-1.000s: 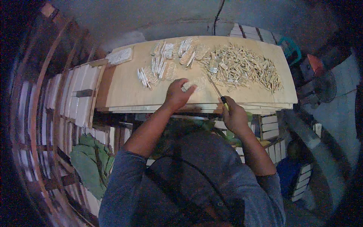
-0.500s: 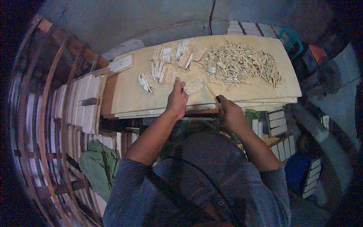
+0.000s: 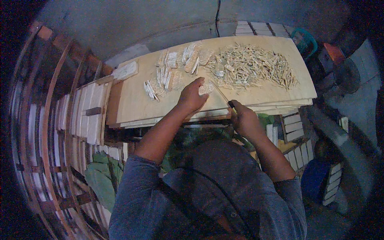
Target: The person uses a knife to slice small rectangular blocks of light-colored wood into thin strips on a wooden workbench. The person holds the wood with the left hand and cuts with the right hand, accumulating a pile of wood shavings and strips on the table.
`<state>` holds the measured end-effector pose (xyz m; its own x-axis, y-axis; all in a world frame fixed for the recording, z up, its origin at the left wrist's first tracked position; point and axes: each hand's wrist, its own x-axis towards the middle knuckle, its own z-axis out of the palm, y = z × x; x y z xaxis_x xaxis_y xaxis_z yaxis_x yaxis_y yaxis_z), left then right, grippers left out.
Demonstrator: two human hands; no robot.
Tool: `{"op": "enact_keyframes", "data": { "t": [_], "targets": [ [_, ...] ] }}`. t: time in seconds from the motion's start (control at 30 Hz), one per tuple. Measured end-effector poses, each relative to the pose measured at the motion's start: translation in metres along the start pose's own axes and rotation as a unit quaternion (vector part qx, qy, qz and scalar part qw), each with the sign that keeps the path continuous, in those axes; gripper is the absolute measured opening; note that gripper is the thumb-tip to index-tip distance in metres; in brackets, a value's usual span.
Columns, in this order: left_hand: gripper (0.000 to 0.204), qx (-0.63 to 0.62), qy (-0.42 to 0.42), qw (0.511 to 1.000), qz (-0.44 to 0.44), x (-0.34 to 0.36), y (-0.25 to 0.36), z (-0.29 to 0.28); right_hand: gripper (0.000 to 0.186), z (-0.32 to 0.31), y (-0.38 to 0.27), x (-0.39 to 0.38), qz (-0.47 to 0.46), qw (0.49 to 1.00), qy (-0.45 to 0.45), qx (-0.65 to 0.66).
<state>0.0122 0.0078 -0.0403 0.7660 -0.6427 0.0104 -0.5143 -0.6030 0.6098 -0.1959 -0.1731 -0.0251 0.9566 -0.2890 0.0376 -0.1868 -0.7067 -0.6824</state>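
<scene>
A wooden board (image 3: 132,108) carries a heap of pale sticks (image 3: 252,66) — and small bundles (image 3: 168,76). The left hand (image 3: 192,96) presses a pale piece (image 3: 206,88) at the board's near middle; the right hand (image 3: 244,120) is closed around a knife (image 3: 222,95) — blade beside that piece.

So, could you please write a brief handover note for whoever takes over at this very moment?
Left hand: pressing a pale flat piece onto the wooden board.
Right hand: gripping a thin blade tool angled toward that piece.
Done: small bundles lie in rows on the left part of the board.
Left: the loose pile of sticks on the right is unsorted.
</scene>
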Motion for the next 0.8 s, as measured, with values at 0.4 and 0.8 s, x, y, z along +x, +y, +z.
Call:
{"op": "enact_keyframes", "data": {
  "t": [0.4, 0.8],
  "targets": [
    [0.079, 0.051, 0.007, 0.998, -0.034, 0.001, 0.027, -0.009, 0.043, 0.011, 0.012, -0.008, -0.011, 0.994, -0.005, 0.107],
    [0.063, 0.124, -0.028, 0.991, -0.034, -0.013, 0.016, -0.02, 0.04, 0.003, -0.006, -0.007, 0.0, 0.999, -0.002, 0.036]
  ]
}}
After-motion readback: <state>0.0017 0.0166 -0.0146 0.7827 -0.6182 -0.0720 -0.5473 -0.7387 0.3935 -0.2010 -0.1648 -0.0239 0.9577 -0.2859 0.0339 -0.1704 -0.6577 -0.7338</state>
